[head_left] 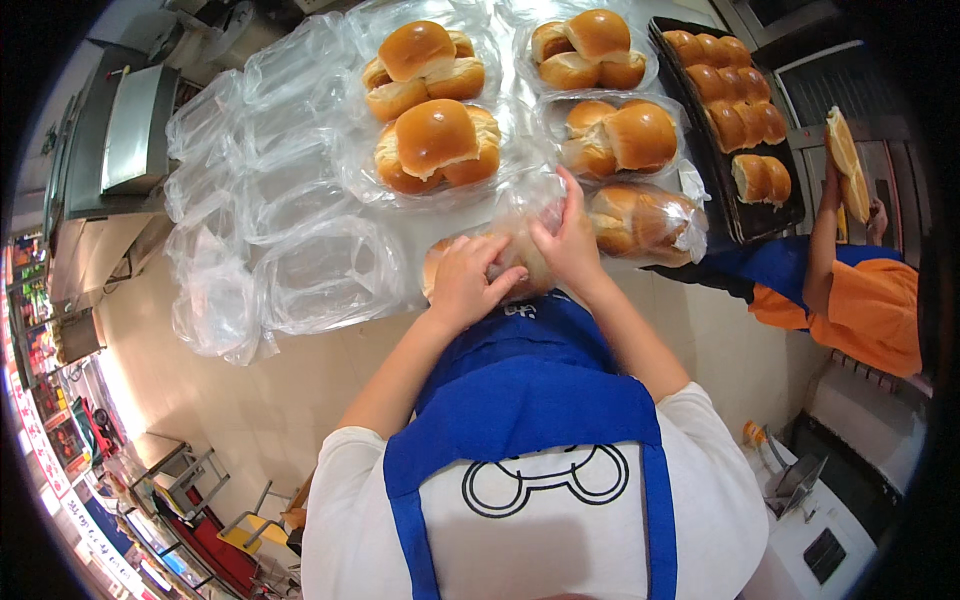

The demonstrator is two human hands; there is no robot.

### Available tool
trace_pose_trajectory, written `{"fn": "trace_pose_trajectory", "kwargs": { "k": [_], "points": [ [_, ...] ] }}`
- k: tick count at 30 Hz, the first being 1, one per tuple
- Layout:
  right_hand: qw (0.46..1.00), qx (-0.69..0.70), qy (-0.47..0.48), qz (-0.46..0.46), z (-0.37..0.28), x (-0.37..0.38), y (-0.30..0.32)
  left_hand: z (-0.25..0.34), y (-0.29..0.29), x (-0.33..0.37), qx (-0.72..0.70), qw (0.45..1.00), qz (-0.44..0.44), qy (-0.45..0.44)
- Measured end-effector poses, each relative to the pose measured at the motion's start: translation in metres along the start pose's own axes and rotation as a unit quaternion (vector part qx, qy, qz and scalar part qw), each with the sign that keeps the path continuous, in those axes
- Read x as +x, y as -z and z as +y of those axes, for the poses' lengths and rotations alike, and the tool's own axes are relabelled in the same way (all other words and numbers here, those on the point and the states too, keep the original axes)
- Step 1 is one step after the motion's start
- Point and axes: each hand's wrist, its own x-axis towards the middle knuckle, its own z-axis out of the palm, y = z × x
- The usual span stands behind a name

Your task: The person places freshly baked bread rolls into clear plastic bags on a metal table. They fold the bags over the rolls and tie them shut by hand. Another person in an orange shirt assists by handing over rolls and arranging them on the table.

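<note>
At the near edge of the table, both of my hands are on a clear plastic bag (528, 200) with bread buns (432, 268) in it. My left hand (468, 275) curls over the bag's left side, thumb pointing right, and partly covers the buns. My right hand (572, 240) grips the gathered plastic on the other side, its index finger pointing up. Just right of it lies a bagged bun loaf (630, 220). Beyond my hands, clusters of glossy brown buns (437, 135) sit on open clear bags.
Rows of empty clear bags (325, 270) cover the table's left side. A dark baking tray (745, 220) with several rows of buns (740, 120) stands at the right. Past it, a co-worker in an orange top (870, 310) holds a piece of bread (848, 165).
</note>
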Motion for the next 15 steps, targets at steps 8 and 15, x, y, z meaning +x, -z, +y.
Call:
{"fn": "trace_pose_trajectory", "kwargs": {
  "k": [8,15],
  "points": [
    [0.85,-0.177,0.446,-0.218,-0.094,-0.044,-0.037,-0.006,-0.002,-0.004,0.027,0.993,-0.112,0.02],
    [0.956,0.284,0.03,0.062,-0.024,0.018,0.009,-0.017,-0.009,-0.013,-0.045,0.998,-0.031,0.008]
  ]
}}
